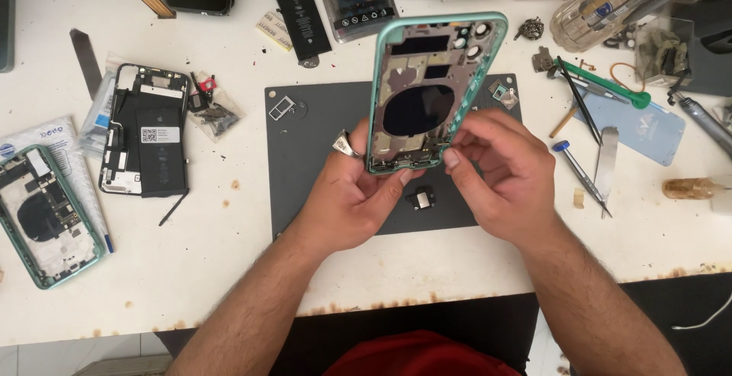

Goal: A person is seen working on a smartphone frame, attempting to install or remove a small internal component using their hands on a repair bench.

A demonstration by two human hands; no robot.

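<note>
An opened green phone housing [435,86] is held upright above a dark grey work mat [305,162], its inner side facing me. My left hand [351,193], with a ring on one finger, grips its bottom edge from the left. My right hand [503,178] pinches the lower right corner with thumb and fingertips. A small black part [421,198] lies on the mat just under the hands. A small tray frame [281,107] rests at the mat's upper left.
A second green housing [46,216] and a disassembled phone with a battery [145,139] lie at left. A loose black battery [301,17] is at the top. Screwdrivers [583,174], tweezers [606,162], a green-tipped tool [610,86] and a blue card [640,128] sit at right.
</note>
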